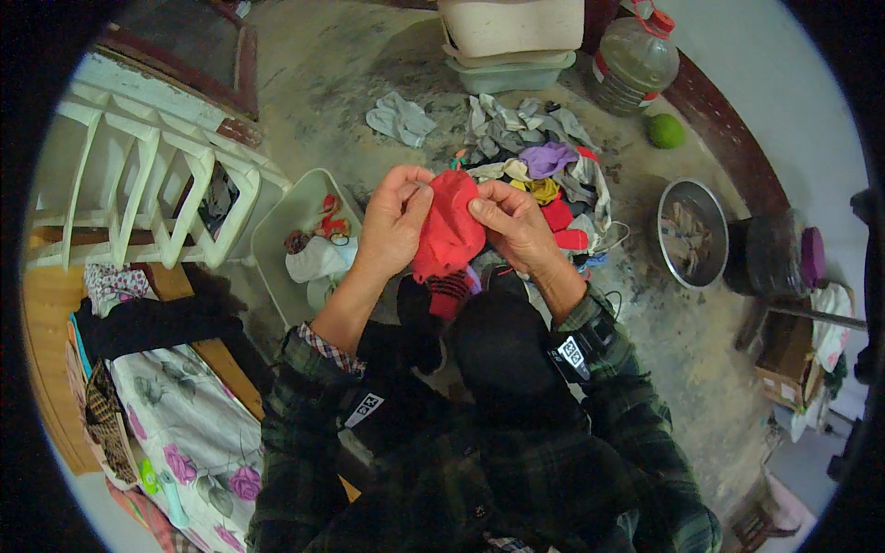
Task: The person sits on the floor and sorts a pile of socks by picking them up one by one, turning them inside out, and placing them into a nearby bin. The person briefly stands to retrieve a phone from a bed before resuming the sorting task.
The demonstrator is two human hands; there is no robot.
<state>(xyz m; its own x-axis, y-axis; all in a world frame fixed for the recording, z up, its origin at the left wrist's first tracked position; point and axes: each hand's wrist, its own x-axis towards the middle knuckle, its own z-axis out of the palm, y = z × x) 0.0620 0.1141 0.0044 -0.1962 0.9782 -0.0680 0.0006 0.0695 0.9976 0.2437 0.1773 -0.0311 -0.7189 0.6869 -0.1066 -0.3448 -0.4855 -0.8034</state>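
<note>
Between my two hands hangs a red sock (pixel 453 228), spread by its upper edge. My left hand (pixel 394 221) pinches its left side between thumb and fingers. On the right side, my right hand (pixel 515 221) grips it the same way. Below the red cloth shows a red and black striped sock (pixel 448 294). A heap of socks and small cloths (pixel 505 128) lies on the floor past my hands, with a purple cloth (pixel 548 160) and a yellow one (pixel 544 189) among the grey pieces. Alone to the left of the heap is a light grey cloth (pixel 399 119).
A pale plastic bin (pixel 266 238) with clothing inside stands left, beside a white slatted rack (pixel 148 166). Rightward are a metal basin (pixel 722 238) holding cloth, a green round fruit (pixel 666 131) and a large plastic bottle (pixel 636 62). Stacked tubs (pixel 511 31) stand at the back.
</note>
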